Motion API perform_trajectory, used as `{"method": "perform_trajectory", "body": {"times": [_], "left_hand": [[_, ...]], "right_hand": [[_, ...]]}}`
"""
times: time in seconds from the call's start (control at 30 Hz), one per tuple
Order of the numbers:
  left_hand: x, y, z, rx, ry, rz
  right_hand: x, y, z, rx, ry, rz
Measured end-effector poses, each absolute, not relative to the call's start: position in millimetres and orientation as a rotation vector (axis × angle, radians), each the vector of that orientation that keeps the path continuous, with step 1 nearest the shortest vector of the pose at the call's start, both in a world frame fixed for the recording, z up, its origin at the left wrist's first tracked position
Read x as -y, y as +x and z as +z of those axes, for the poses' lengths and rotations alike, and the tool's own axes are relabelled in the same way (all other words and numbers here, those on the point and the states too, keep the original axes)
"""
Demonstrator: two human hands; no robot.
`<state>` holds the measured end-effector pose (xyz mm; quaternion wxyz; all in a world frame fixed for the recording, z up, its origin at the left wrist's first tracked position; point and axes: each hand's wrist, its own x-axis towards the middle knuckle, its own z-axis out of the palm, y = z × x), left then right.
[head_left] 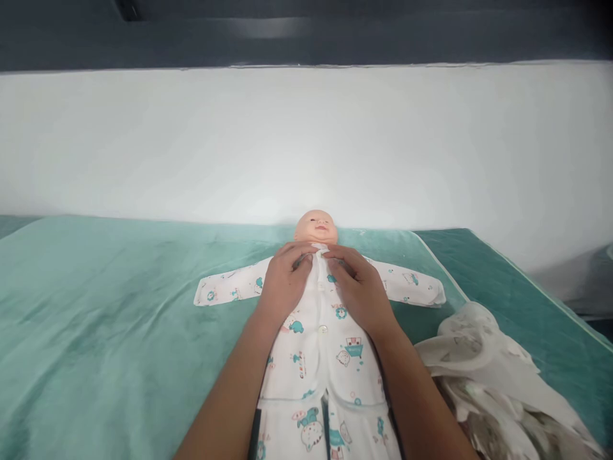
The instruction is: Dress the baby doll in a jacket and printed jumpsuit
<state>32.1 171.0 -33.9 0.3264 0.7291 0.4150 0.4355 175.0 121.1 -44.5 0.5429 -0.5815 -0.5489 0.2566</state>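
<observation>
A baby doll (316,226) lies on its back, dressed in a white printed baby shirt (297,345) with a button front and long sleeves spread to both sides. Matching printed trousers (311,434) show below the shirt's hem. At the collar, my left hand (289,275) pinches the left edge of the shirt's front opening between thumb and fingers. My right hand (355,281) pinches the opposite edge close beside it, near the top button. Lower on the front, a button (322,329) sits at the middle. The fingertips partly hide the collar.
Under the doll is a light green blanket (119,332), with a darker green cover (483,268) at the right. A crumpled heap of white and patterned cloth (479,345) lies right of my right forearm. Behind stands a white wall (191,147).
</observation>
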Motion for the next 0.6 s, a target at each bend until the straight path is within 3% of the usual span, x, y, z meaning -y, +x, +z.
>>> {"method": "perform_trajectory", "body": {"times": [0.6], "left_hand": [[-170.9, 31.5, -34.8, -1.047, 1.914, 1.126]], "right_hand": [[-119.7, 175.7, -46.4, 1.344, -1.435, 0.580]]}}
